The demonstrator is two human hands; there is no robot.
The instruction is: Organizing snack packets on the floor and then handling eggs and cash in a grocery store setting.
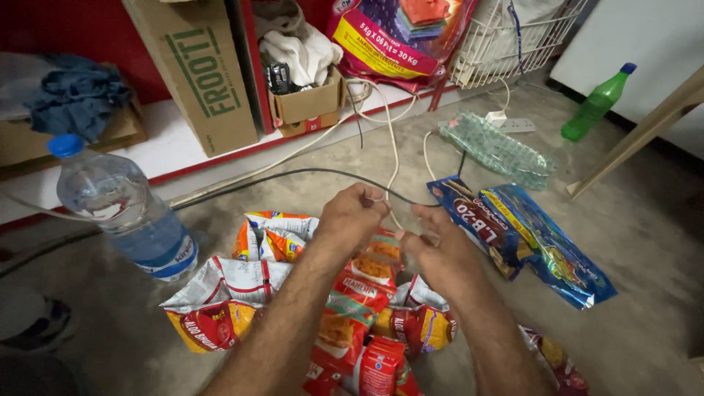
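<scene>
Both my hands are raised over a heap of red and orange snack packets (352,308) on the concrete floor. My left hand (352,216) is closed, pinching a thin white cord (391,147) where it crosses a black cable (293,174). My right hand (433,249) is close beside it, fingers curled toward the same cord; whether it grips the cord is unclear. The cord runs from my fingers up to the shelf base.
A clear water bottle with a blue cap (121,209) stands at left. Blue packets (528,238) and a clear patterned bag (495,150) lie at right, near a green bottle (598,103), a power strip (517,125), cardboard boxes (202,73) and a wire basket (513,37).
</scene>
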